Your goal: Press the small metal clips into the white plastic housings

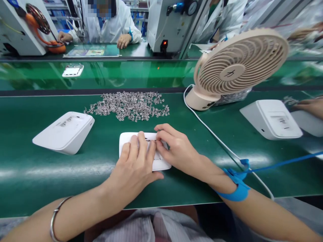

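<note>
A white plastic housing lies on the green bench in front of me, its recessed middle partly covered by my hands. My left hand rests flat across it, fingers stretched out and thumb apart at the near edge. At the housing's right far corner, my right hand has thumb and fingertips pinched over the recess; whatever they hold is hidden. Beyond the housing spreads a heap of small metal clips. To the left stands a similar wedge-shaped white housing, with metal pieces in its slot.
A beige fan stands at the back right, its white cable crossing the bench. Another white housing sits at right, near another person's hand. A blue wrist strap trails a cord rightward. One white part lies beyond the ledge.
</note>
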The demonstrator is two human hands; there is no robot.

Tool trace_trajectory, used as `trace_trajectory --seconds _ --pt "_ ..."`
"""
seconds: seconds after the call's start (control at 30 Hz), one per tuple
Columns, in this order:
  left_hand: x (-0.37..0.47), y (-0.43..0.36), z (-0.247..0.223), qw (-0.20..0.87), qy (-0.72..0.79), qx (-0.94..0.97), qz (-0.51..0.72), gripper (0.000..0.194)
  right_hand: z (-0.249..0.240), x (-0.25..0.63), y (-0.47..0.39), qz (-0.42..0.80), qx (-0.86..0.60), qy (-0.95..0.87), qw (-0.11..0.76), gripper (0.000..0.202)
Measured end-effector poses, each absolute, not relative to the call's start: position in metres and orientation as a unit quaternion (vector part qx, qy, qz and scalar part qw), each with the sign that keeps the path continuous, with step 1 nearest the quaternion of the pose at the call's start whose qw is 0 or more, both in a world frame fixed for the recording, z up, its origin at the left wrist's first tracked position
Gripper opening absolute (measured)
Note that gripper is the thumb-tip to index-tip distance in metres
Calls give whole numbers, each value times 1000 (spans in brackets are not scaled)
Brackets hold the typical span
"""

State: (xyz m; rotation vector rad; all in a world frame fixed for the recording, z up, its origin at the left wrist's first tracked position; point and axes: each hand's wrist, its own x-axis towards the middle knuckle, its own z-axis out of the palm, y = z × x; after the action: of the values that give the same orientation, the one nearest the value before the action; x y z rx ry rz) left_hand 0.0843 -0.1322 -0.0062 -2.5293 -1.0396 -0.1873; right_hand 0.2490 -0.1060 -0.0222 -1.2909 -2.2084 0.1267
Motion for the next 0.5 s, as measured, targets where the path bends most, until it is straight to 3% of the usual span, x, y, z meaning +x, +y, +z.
trace_trajectory --seconds 0.27,0.5 --pt "85 -131 -4 185 -377 -906 -50 69 -28 260 -117 155 -481 -774 381 20" --pt "84 -132 -8 199 -366 -907 -70 66 -30 261 -126 134 -470 -801 346 28"
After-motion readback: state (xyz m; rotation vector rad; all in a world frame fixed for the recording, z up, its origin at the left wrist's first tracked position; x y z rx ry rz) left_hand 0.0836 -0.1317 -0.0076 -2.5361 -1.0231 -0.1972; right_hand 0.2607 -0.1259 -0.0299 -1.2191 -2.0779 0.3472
